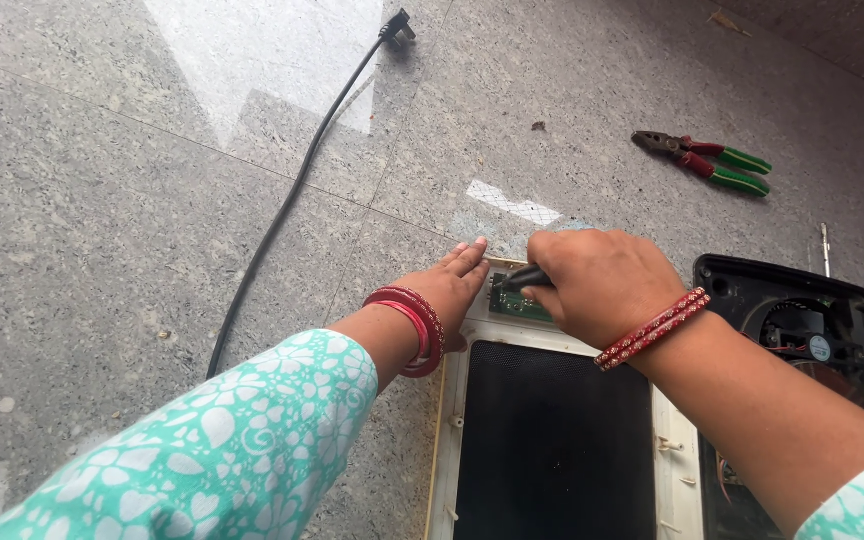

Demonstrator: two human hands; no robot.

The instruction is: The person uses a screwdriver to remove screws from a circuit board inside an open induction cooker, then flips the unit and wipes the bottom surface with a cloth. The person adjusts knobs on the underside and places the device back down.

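A cream-framed panel with a black glass face [552, 440] lies on the grey stone floor. A small green circuit board [514, 303] sits at its far end. My left hand [452, 285] lies flat on the panel's far left corner, fingers stretched out. My right hand [597, 283] is closed around a dark tool handle [522, 279] whose tip points at the circuit board. Red bangles circle both wrists.
A black appliance housing with a small fan [802, 330] lies to the right of the panel. Green-and-red-handled pliers [707, 160] rest on the floor at the far right. A black power cord with plug [292, 190] runs across the floor on the left.
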